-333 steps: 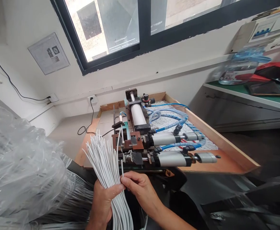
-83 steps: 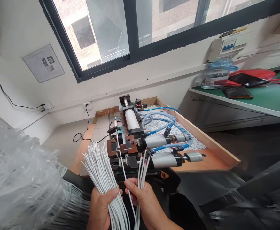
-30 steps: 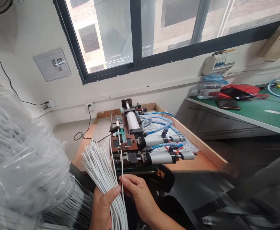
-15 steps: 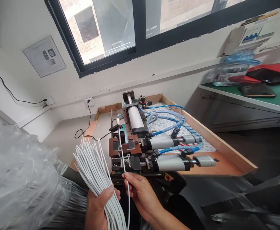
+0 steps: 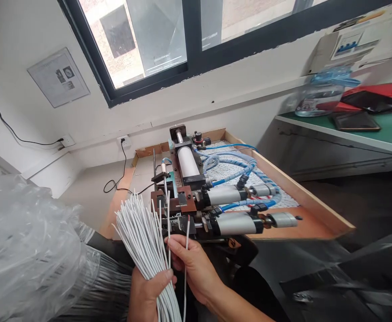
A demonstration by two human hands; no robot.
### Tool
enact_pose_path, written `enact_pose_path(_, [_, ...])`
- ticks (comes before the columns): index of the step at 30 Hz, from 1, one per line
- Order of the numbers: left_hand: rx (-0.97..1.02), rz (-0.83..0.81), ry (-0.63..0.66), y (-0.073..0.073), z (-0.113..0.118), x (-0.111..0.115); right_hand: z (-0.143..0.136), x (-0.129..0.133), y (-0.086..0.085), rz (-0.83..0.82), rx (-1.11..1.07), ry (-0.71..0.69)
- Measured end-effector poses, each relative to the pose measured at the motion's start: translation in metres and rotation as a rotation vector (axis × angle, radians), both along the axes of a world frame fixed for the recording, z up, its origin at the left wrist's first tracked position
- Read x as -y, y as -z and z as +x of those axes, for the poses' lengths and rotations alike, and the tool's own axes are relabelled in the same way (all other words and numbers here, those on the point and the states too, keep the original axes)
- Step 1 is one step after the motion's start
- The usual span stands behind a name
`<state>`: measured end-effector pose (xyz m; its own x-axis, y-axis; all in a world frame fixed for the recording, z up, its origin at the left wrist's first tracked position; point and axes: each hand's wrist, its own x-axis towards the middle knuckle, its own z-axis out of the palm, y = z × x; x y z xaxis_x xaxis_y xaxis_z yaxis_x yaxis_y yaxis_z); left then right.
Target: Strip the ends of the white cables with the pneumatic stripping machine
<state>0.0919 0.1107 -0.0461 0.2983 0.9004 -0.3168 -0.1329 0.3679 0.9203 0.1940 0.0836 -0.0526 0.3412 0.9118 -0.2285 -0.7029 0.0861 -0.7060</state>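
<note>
My left hand [image 5: 147, 288] is wrapped round a thick bundle of thin white cables [image 5: 137, 237], their cut ends fanned out upward. Just to its right, my right hand [image 5: 201, 270] has thumb and forefinger closed at a single white cable [image 5: 169, 219] that stands up beside the bundle. A separate cable with a reddish tip [image 5: 188, 219] runs up across the fingers of that hand; how it is gripped is partly hidden. Beyond the hands is a pneumatic machine with brown and black jaws [image 5: 186, 200] and silver cylinders [image 5: 239, 223]. Both cable tips are in front of the jaws.
A wooden-edged tray [image 5: 330, 219] surrounds the machine, with blue air hoses [image 5: 249, 167] on its right side. Clear plastic wrapping [image 5: 31, 241] covers more cables at left. A green table [image 5: 390, 125] at right holds a plastic jug [image 5: 320, 96] and a phone [image 5: 355, 121].
The cable in my right hand has come back out of the machine's jaws, its reddish tip now showing. My thumb and forefinger have shifted left to another cable, and the bundle has moved right.
</note>
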Motion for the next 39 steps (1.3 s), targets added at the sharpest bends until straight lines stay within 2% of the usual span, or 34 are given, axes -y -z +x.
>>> enact_pose_path(3, [-0.022,-0.01,-0.017,0.003,-0.005,0.0,-0.001,0.008,0.002,-0.035,0.061,0.052])
enact_pose_path(10, [-0.032,-0.047,-0.06,-0.001,-0.009,0.0,-0.004,0.023,0.016,-0.109,0.097,0.028])
enact_pose_path(16, [-0.026,-0.029,-0.038,0.002,-0.008,0.001,-0.002,0.016,0.01,-0.081,-0.005,0.013])
enact_pose_path(21, [-0.002,0.023,0.006,0.003,-0.008,0.001,-0.006,0.013,0.004,-0.028,0.073,-0.152])
enact_pose_path(23, [0.048,0.015,0.019,0.001,-0.008,0.002,-0.009,0.013,0.004,-0.017,0.157,-0.101])
enact_pose_path(25, [0.068,-0.012,0.009,-0.002,-0.008,0.001,-0.01,0.015,0.003,-0.025,0.206,0.03])
enact_pose_path(28, [0.016,-0.052,-0.038,-0.005,-0.007,-0.001,-0.009,0.016,0.004,-0.041,0.233,0.125])
enact_pose_path(34, [-0.012,-0.045,-0.076,-0.008,-0.004,-0.005,-0.002,0.009,0.008,-0.101,0.115,0.144])
enact_pose_path(39, [-0.012,-0.012,-0.061,-0.008,-0.003,-0.005,-0.001,0.003,0.006,-0.115,-0.019,0.067])
